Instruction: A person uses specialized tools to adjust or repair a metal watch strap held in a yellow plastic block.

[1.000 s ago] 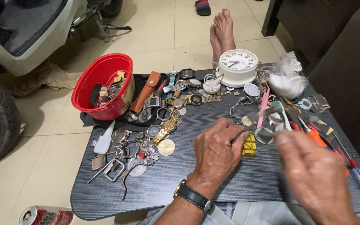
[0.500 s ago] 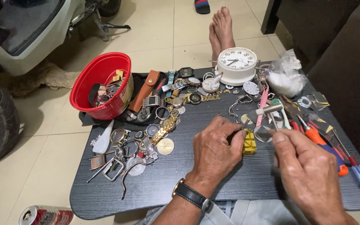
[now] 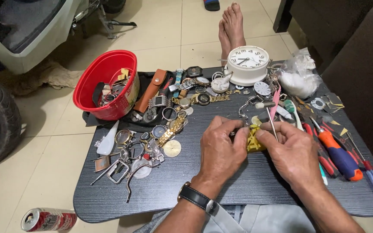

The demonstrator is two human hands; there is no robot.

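— What is in the hands?
— A small yellow block (image 3: 254, 140), pinched between the left hand (image 3: 222, 149) and right hand (image 3: 289, 152) over the middle of the black tabletop (image 3: 247, 190); the right fingers also clamp a thin metal tool (image 3: 272, 124).
— And around them?
— A red bowl (image 3: 104, 82) at the far left corner, a white clock (image 3: 248, 64) on the far edge, screwdrivers (image 3: 339, 151) along the right edge.

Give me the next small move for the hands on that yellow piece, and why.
Probably bring the thin metal tool in the right hand down to the yellow holder. Both hands already pinch the holder over the black tray table, the left hand steadying it, and the tool's tip sits just above it.
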